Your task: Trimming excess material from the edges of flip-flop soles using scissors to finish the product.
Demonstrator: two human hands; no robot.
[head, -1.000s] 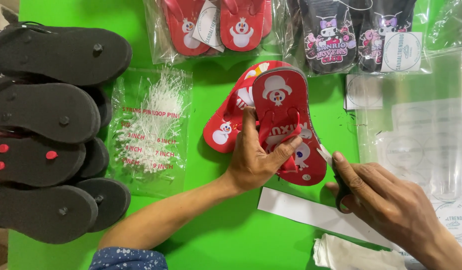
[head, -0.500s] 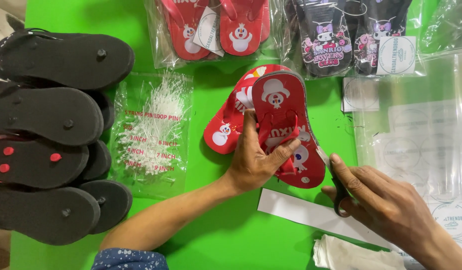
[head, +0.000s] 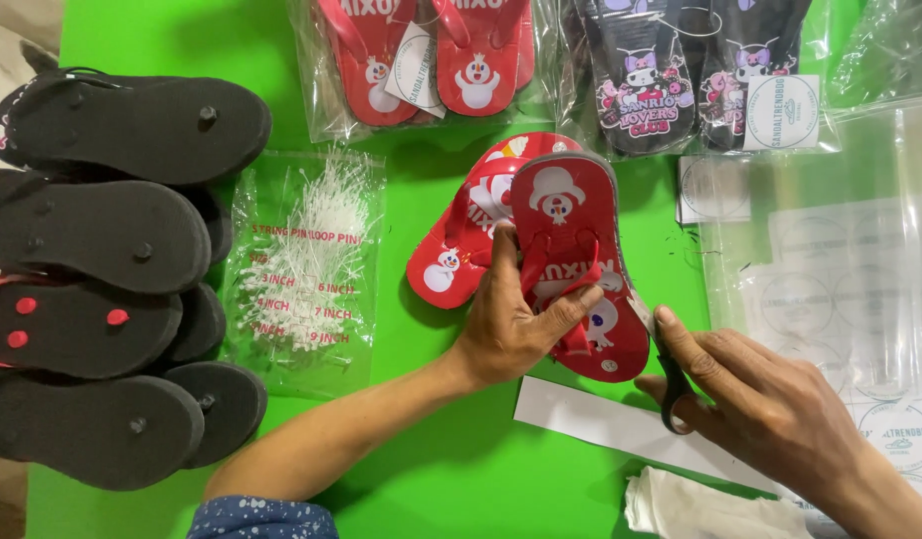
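Note:
A pair of red flip-flops with cartoon prints [head: 571,235] lies stacked on the green table [head: 431,479]. My left hand [head: 516,319] presses down on the top sandal, thumb hooked over its red strap. My right hand [head: 760,404] grips black-handled scissors [head: 666,374], whose blades reach the sandal's right edge near the heel. A long white paper strip [head: 621,424] lies under my right hand.
Black flip-flops sole-up [head: 102,269] are piled at the left. A clear bag of white plastic loop pins [head: 306,269] lies beside them. Bagged red sandals [head: 421,60] and bagged black sandals [head: 691,70] sit at the top. Sticker sheets [head: 840,299] and a white cloth [head: 700,509] are at the right.
My right hand with the scissors has shifted slightly toward the sandal's edge. My left hand stays on the red sandal.

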